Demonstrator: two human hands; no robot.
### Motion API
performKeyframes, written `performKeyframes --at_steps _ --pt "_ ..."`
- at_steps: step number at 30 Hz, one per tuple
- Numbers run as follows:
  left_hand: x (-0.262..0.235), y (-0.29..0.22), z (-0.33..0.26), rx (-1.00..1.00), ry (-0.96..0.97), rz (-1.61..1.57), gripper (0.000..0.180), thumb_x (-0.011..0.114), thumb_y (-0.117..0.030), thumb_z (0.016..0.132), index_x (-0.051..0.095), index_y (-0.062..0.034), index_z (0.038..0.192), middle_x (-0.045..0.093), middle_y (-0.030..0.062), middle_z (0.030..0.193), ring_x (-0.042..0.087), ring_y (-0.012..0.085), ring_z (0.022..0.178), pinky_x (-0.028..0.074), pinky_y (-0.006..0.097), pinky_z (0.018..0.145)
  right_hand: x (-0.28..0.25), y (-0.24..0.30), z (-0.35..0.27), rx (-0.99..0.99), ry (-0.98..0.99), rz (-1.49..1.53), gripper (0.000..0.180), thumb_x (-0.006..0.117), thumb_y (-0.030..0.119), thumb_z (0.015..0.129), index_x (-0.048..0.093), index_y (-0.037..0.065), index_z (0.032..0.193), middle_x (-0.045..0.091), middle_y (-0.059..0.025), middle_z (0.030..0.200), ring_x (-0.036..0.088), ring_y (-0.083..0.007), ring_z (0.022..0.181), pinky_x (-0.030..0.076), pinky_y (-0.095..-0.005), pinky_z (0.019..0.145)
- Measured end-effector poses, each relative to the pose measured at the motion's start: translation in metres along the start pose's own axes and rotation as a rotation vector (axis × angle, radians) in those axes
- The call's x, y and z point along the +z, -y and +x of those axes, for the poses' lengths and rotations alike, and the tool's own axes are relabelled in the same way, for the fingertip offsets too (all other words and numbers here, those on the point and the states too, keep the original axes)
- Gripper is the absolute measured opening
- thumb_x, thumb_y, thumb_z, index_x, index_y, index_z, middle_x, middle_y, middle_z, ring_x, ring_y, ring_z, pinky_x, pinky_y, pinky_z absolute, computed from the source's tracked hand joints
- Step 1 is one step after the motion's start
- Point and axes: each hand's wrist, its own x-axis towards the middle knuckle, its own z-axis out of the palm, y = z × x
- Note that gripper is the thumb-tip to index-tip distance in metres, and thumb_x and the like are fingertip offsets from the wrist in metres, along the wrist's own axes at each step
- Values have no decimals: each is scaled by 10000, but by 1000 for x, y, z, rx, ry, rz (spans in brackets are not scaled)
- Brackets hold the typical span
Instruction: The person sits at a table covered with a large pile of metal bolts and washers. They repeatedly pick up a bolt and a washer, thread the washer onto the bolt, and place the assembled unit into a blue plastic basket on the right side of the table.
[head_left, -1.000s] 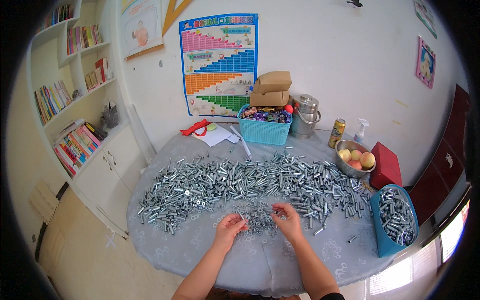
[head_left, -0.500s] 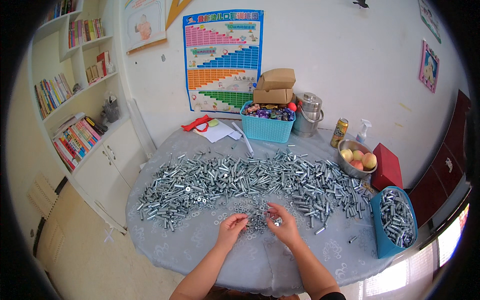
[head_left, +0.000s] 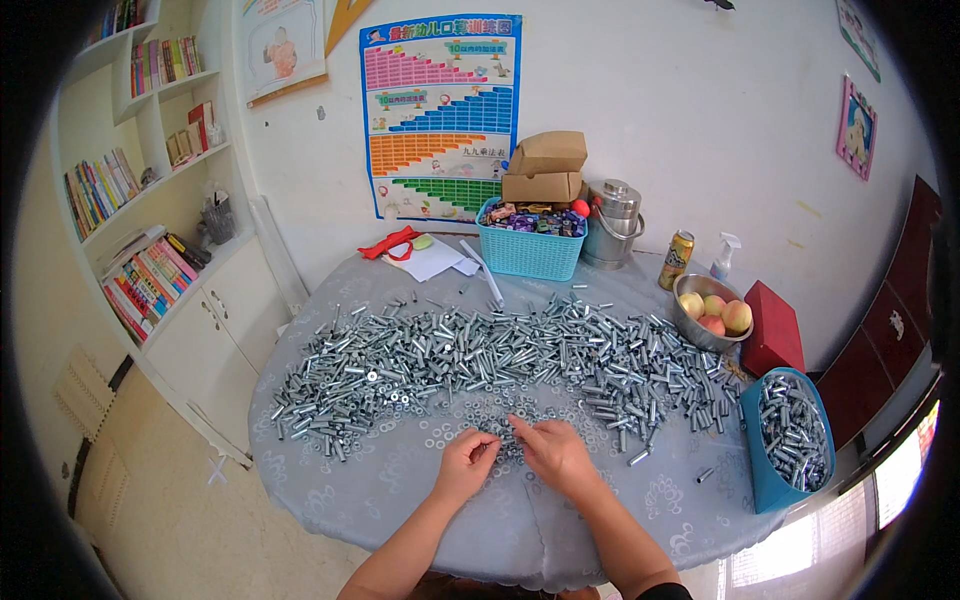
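Both hands have drawn closer together since a second ago, the left hand (head_left: 465, 462) and right hand (head_left: 552, 452) now nearly touching at the fingertips over the round grey-clothed table (head_left: 330, 480). Their fingers pinch together on small silver washers (head_left: 500, 440) lying directly between them. Just beyond the fingertips spreads the wide heap of silver metal bolts (head_left: 500, 360).

round table (head_left: 330, 500) strewn with bolts (head_left: 480, 355)
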Motion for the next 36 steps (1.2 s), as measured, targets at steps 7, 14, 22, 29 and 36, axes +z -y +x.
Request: performKeyframes --at_steps 7,14,22,29,36 --pt "8 5 -5 98 -21 101 200 534 -91 856 599 -10 1028 625 162 894 601 260 745 466 294 682 -3 16 5 -125 -60 -8 475 620 10 689 526 42 1154 594 -77 761 574 -237 725 455 -351 665" --pt "9 -5 -4 -45 95 -59 270 465 -142 907 522 -26 1144 589 82 804 551 140 653 438 240 609 5 24 1 40 -139 281 463 665 29 674 539 55 1119 604 -94 865 586 -268 785 469 -353 683" --pt "-15 -3 9 -465 -187 -657 235 421 -232 942 562 -45 952 363 -47 613 288 22 472 268 179 403 -5 -9 -5 152 -15 168 136 676 74 677 659 81 812 619 -76 806 585 -263 775 469 -352 675" --pt "-9 2 6 -487 -123 -663 225 433 -225 938 558 -38 959 391 -37 627 289 20 459 262 174 393 13 9 -8 -3 138 223 110 664 144 684 659 88 779 594 -55 753 569 -258 745 456 -360 665" --pt "-10 1 6 -488 -120 -657 229 432 -228 939 553 -36 966 387 -39 620 294 18 461 265 174 396 19 16 -5 32 199 228 136 695 137 678 662 92 802 612 -58 787 567 -246 730 457 -339 647"
